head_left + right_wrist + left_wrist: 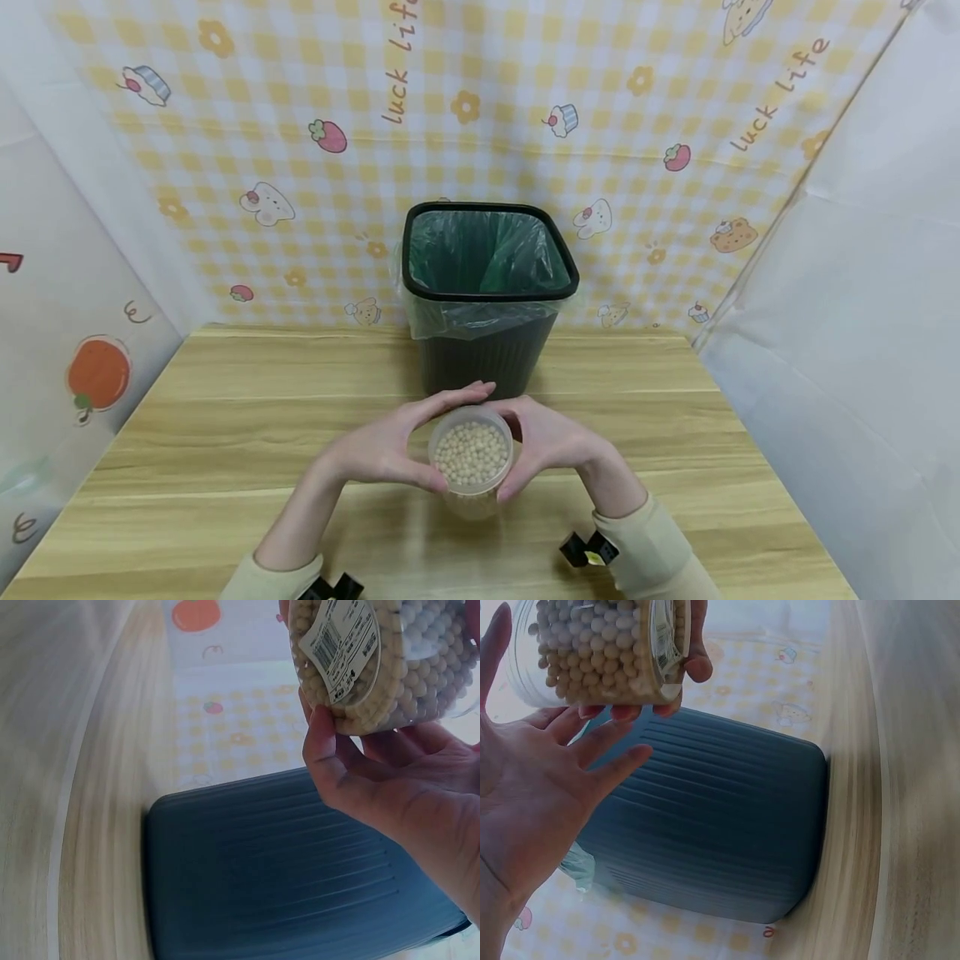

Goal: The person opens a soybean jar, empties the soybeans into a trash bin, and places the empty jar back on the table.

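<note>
Beige sleeves (654, 550), left hand (380, 444) and right hand (553, 437) gripping clear cylindrical jar (472, 503), round beads (471, 452)

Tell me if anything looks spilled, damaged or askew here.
Nothing looks spilled or damaged: the pale beads sit inside the jar, and the bin stands upright. Only its liner hangs unevenly outside the rim, slightly untidy.

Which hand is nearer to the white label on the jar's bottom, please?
Right. The right hand holds the jar at its base, one fingertip beside the white label; the left hand is farther, spread near the jar's open end.
</note>
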`<state>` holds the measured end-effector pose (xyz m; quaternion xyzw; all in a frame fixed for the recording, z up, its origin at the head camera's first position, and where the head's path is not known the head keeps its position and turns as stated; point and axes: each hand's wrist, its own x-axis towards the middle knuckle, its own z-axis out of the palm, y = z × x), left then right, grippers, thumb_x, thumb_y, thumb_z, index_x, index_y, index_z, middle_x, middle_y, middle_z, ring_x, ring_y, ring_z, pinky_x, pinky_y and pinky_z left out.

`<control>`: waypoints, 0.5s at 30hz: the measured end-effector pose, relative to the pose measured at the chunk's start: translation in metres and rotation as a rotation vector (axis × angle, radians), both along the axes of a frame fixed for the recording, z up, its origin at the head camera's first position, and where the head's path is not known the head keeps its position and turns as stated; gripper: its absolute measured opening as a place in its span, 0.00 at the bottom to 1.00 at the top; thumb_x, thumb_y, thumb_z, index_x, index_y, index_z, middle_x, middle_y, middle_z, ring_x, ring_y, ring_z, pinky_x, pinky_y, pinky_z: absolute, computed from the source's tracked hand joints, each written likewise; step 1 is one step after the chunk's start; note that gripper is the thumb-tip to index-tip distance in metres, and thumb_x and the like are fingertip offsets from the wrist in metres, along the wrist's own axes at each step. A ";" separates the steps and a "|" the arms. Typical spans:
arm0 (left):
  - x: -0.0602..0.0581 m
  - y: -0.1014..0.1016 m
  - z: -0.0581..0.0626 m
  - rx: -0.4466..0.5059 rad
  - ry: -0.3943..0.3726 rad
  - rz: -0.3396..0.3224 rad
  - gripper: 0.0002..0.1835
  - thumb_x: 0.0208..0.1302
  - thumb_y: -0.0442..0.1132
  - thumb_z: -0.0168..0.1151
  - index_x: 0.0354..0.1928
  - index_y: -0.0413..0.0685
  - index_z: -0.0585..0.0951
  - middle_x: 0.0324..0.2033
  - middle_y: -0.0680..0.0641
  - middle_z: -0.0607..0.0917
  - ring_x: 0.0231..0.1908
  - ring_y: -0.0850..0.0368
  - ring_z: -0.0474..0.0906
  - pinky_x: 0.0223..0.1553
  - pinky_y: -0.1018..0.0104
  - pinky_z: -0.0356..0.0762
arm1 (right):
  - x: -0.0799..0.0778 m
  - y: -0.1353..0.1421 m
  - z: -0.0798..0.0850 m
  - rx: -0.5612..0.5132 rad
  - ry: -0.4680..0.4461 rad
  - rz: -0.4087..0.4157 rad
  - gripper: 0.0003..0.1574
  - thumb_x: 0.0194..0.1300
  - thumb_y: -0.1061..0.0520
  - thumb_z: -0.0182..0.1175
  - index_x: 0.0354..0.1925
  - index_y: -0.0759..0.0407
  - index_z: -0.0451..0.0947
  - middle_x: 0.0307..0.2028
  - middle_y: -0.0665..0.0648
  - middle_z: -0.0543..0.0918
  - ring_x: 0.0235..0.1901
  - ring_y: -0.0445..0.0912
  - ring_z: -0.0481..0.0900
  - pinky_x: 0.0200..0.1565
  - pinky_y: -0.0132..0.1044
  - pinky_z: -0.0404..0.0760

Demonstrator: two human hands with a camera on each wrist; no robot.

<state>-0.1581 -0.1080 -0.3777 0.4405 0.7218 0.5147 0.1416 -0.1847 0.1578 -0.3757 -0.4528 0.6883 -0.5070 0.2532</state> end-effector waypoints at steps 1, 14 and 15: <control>0.000 0.001 0.000 -0.001 -0.004 0.001 0.53 0.55 0.40 0.79 0.80 0.59 0.59 0.81 0.58 0.58 0.81 0.59 0.53 0.77 0.64 0.56 | 0.001 0.000 0.000 0.006 0.011 -0.014 0.49 0.42 0.66 0.82 0.64 0.61 0.75 0.58 0.63 0.83 0.57 0.41 0.81 0.64 0.38 0.77; -0.001 0.008 -0.003 0.048 0.034 0.070 0.54 0.51 0.40 0.82 0.78 0.61 0.60 0.81 0.54 0.59 0.77 0.56 0.62 0.72 0.62 0.64 | 0.010 -0.007 0.006 0.071 0.160 -0.235 0.52 0.41 0.58 0.85 0.65 0.55 0.75 0.57 0.52 0.85 0.56 0.40 0.81 0.62 0.38 0.80; -0.001 0.009 -0.003 0.049 0.038 0.090 0.54 0.51 0.40 0.81 0.77 0.61 0.61 0.80 0.54 0.60 0.76 0.57 0.63 0.71 0.61 0.65 | 0.011 -0.008 0.006 0.069 0.181 -0.257 0.53 0.41 0.57 0.85 0.66 0.55 0.75 0.57 0.51 0.85 0.56 0.40 0.81 0.61 0.38 0.80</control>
